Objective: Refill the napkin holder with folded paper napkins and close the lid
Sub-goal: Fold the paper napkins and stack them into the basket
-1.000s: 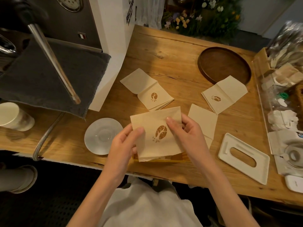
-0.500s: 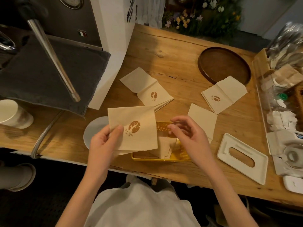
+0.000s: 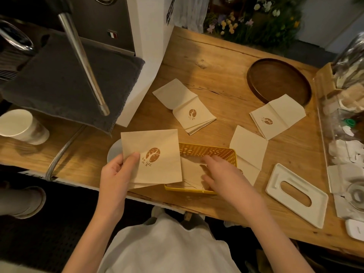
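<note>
- Left hand (image 3: pixel 116 174): I see thumb and fingers pinching one folded napkin (image 3: pixel 151 156) by its left side, logo up.
- Napkin holder (image 3: pixel 206 152): yellow, uncovered, at the near edge of the table (image 3: pixel 216 75); long axis left to right. The held napkin overlaps its left end, so my left hand is nearer.
- Right hand (image 3: pixel 222 176): blurred, fingers loose, resting on the napkins inside (image 3: pixel 192 172).
- Lid (image 3: pixel 295 194): flat, right of the holder, apart.

**A café counter, by the look of it**

A steel steam wand (image 3: pixel 84 62) juts from an espresso machine (image 3: pixel 110 20) over a grey cloth (image 3: pixel 65 83). A paper cup (image 3: pixel 21 126) and a white saucer (image 3: pixel 114 150) sit on the wooden counter (image 3: pixel 216 62). The same tree logo is printed on the folded napkins (image 3: pixel 153 142). The clear case (image 3: pixel 323 115) at right seems to hold wrapped goods, though glare blurs them.
</note>
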Demonstrator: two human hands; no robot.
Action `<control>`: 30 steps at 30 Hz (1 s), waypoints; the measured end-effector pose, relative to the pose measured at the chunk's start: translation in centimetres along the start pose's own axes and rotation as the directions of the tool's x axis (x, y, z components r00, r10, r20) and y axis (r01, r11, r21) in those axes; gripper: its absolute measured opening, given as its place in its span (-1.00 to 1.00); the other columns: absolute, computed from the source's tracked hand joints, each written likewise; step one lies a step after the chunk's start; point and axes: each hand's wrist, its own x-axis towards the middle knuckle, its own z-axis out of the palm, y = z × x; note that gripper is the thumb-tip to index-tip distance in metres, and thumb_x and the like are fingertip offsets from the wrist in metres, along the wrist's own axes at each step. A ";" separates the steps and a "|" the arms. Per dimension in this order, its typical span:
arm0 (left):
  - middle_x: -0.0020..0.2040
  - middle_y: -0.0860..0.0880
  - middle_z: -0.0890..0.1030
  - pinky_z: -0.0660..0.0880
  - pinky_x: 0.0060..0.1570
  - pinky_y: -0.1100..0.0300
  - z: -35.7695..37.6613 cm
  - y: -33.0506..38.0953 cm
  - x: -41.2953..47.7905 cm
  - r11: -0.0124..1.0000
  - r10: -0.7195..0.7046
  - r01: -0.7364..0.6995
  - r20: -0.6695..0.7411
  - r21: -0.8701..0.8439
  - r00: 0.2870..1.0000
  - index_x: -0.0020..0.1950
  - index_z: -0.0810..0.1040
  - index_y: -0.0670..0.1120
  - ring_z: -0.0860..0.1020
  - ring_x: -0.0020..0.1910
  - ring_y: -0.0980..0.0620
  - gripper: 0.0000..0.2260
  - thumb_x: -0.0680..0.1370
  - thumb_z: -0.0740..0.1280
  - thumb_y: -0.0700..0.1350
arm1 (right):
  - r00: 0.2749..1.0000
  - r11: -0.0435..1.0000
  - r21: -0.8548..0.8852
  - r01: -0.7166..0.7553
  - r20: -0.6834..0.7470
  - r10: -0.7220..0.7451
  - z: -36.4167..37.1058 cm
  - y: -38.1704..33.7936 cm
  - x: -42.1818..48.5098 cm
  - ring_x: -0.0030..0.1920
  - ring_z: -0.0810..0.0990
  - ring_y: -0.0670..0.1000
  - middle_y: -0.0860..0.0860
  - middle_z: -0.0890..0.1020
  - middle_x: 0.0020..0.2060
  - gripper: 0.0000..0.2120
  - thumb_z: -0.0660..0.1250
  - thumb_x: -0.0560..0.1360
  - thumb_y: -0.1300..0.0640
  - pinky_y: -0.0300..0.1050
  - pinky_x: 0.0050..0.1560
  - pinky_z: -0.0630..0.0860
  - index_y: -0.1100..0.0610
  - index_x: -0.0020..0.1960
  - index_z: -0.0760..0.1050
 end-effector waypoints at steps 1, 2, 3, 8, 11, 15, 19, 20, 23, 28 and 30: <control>-0.04 0.00 0.71 0.57 -0.10 0.14 -0.1 0.1 0.0 1.000 0.003 -0.003 0.000 -0.003 1.000 0.05 0.63 -0.04 0.66 -0.02 0.04 -0.86 0.57 0.30 -0.09 | 1.000 1.000 0.010 -0.025 0.009 0.025 0.2 -0.2 0.2 -0.01 0.56 0.00 -0.02 0.53 0.07 -0.64 0.24 0.58 0.14 -0.08 -0.04 0.58 -0.01 0.36 0.34; -0.03 0.00 0.71 0.58 -0.12 0.16 -0.2 0.1 0.0 1.000 0.007 -0.007 0.001 -0.005 1.000 0.06 0.63 -0.03 0.67 -0.02 0.05 -0.86 0.57 0.30 -0.09 | 0.998 0.998 0.016 -0.053 0.016 0.053 0.4 -0.2 0.3 -0.03 0.56 0.02 0.00 0.52 0.05 -0.63 0.22 0.59 0.19 -0.06 -0.05 0.58 -0.01 0.37 0.33; -0.03 0.01 0.71 0.59 -0.15 0.19 -0.3 0.2 0.0 1.000 0.011 -0.011 0.003 -0.006 1.000 0.06 0.63 -0.01 0.67 -0.03 0.06 -0.86 0.58 0.29 -0.09 | 0.996 0.996 0.021 -0.082 0.022 0.082 0.6 -0.2 0.4 -0.04 0.57 0.04 0.01 0.52 0.04 -0.60 0.19 0.59 0.24 -0.06 -0.07 0.57 -0.02 0.38 0.32; -0.03 0.02 0.71 0.57 -0.19 0.25 -0.6 0.3 0.0 1.000 0.020 -0.020 0.004 0.011 1.000 0.06 0.63 0.00 0.67 -0.05 0.08 -0.85 0.58 0.28 -0.09 | 0.983 0.981 0.063 -0.181 0.036 0.179 1.0 -0.2 0.5 0.05 0.56 0.12 0.08 0.51 0.15 -0.56 0.18 0.57 0.28 -0.01 0.00 0.56 0.00 0.40 0.26; -0.05 0.04 0.71 0.57 -0.19 0.24 -0.5 0.2 0.0 1.000 0.017 -0.017 0.003 0.014 1.000 0.08 0.63 -0.03 0.67 -0.07 0.10 -0.85 0.58 0.28 -0.09 | 0.979 0.972 0.125 -0.200 0.055 0.194 1.1 -0.4 0.6 0.12 0.53 0.11 0.06 0.46 0.23 -0.55 0.17 0.58 0.25 -0.02 0.06 0.53 -0.01 0.43 0.23; -0.07 0.05 0.72 0.57 -0.28 0.33 -0.6 0.2 0.0 1.000 0.016 -0.016 0.000 0.015 1.000 0.07 0.63 -0.04 0.67 -0.12 0.15 -0.84 0.58 0.28 -0.10 | 0.982 0.956 0.225 -0.189 0.065 0.179 0.9 -0.4 0.7 0.15 0.50 0.05 0.03 0.42 0.27 -0.54 0.11 0.59 0.27 -0.02 0.14 0.51 -0.02 0.45 0.23; -0.08 0.08 0.72 0.56 -0.25 0.31 -0.7 0.2 0.1 0.999 0.014 -0.014 0.001 0.036 1.000 0.07 0.63 -0.04 0.67 -0.11 0.16 -0.84 0.58 0.28 -0.08 | 0.985 0.915 0.363 -0.174 0.053 0.166 0.8 -0.1 0.5 0.14 0.49 -0.02 -0.01 0.43 0.24 -0.56 0.10 0.58 0.30 -0.02 0.17 0.52 -0.04 0.39 0.31; -0.08 0.07 0.72 0.56 -0.24 0.29 -0.7 0.2 0.2 0.999 0.016 -0.016 0.002 0.040 1.000 0.07 0.63 -0.04 0.67 -0.11 0.16 -0.84 0.58 0.28 -0.08 | 0.985 0.902 0.396 -0.170 0.042 0.167 0.7 0.0 0.5 0.16 0.50 -0.01 -0.03 0.43 0.25 -0.56 0.10 0.57 0.32 0.01 0.17 0.53 -0.05 0.37 0.33; -0.06 0.04 0.72 0.55 -0.15 0.20 -0.7 0.2 0.2 0.999 0.016 -0.016 0.004 0.044 1.000 0.08 0.63 -0.04 0.67 -0.08 0.12 -0.84 0.58 0.28 -0.08 | 0.987 0.860 0.489 -0.146 0.016 0.159 0.5 0.2 0.4 0.16 0.50 -0.05 -0.06 0.50 0.20 -0.57 0.11 0.57 0.35 -0.07 0.13 0.54 -0.02 0.32 0.40; -0.06 0.05 0.72 0.56 -0.28 0.35 -0.8 0.2 0.3 0.999 0.020 -0.021 0.008 0.044 1.000 0.08 0.63 -0.03 0.66 -0.11 0.15 -0.84 0.58 0.29 -0.08 | 0.990 0.779 0.622 -0.078 -0.044 0.134 0.2 0.5 0.2 0.13 0.54 -0.12 -0.15 0.56 0.13 -0.53 0.11 0.57 0.39 -0.19 0.05 0.53 -0.13 0.24 0.45; -0.07 0.06 0.72 0.55 -0.31 0.36 -0.8 0.2 0.3 0.999 0.019 -0.019 0.007 0.047 1.000 0.08 0.63 -0.02 0.66 -0.11 0.16 -0.84 0.57 0.29 -0.07 | 0.992 0.760 0.649 -0.042 -0.066 0.111 0.1 0.5 0.1 0.17 0.53 -0.16 -0.21 0.56 0.12 -0.49 0.13 0.54 0.43 -0.17 0.13 0.54 -0.13 0.23 0.47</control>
